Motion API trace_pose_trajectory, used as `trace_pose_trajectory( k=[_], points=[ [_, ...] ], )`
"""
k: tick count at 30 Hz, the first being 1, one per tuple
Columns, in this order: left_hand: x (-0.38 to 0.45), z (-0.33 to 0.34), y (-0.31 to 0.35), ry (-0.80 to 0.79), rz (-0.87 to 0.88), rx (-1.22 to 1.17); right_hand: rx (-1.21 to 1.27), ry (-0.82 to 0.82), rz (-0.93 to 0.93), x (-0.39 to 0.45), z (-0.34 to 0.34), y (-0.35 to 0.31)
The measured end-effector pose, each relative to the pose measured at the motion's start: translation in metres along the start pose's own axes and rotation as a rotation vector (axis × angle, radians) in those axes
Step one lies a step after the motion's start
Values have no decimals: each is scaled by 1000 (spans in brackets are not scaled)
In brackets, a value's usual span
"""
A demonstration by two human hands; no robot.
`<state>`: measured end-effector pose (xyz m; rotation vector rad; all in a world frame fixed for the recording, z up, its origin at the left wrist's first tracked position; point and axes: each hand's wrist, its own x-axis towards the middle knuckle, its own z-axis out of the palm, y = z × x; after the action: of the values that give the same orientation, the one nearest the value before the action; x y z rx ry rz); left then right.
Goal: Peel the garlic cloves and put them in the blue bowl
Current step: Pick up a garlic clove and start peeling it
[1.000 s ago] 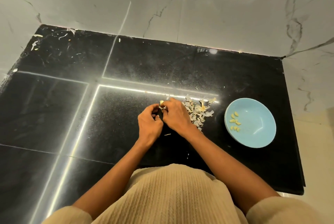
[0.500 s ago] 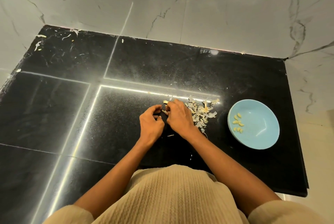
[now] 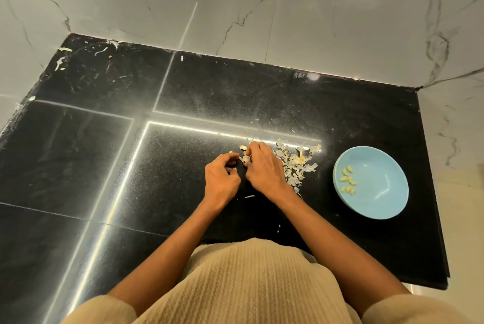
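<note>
Surface: a black speckled counter (image 3: pixel 235 93) is being crossed by bright light streaks
Right side: a blue bowl (image 3: pixel 385 200) is being carried on it
Middle: a heap of garlic skins (image 3: pixel 296 164) is lying just left of the bowl
Far left corner: scattered pale scraps (image 3: pixel 61 60) are being left near the marble wall (image 3: pixel 235 4)
</note>
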<state>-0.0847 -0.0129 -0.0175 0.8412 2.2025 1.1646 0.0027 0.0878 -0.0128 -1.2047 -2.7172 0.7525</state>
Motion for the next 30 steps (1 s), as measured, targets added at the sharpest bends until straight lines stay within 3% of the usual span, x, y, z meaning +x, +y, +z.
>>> trace_pose_trajectory(
  k=[7, 15, 25, 30],
  points=[
    [-5, 0, 0, -43, 175, 142, 33, 9, -24, 5, -5, 5],
    [-3, -3, 1, -39, 179, 234, 117, -7, -8, 9, -3, 5],
    [-1, -2, 6, 22, 157, 37, 473, 131, 120, 9, -9, 10],
    [5, -1, 24, -18, -8, -268, 760, 129, 231, 0, -30, 9]
  ],
)
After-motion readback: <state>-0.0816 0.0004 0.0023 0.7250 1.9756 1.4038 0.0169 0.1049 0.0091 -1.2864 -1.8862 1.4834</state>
